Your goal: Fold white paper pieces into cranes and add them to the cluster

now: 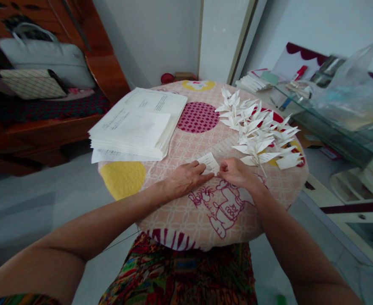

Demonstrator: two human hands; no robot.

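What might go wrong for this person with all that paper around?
The small paper could crease unevenly if the left hand or right hand slips, as both are on it. The folded paper pieces lie close beyond the right hand, so a sweep might scatter them. The paper stack seems to jut past the edge of the round table, so a bump could send sheets sliding.

On bench (173, 216): paper stack (135, 127), left; folded papers (250, 127), right; small sheet (208, 162) between them, nearer the front. Left of bench: seat (53, 124); on it handbag (51, 57), pouch (32, 84) before it. Right of bench: shelf (332, 121), plastic bag (348, 95) upon it.
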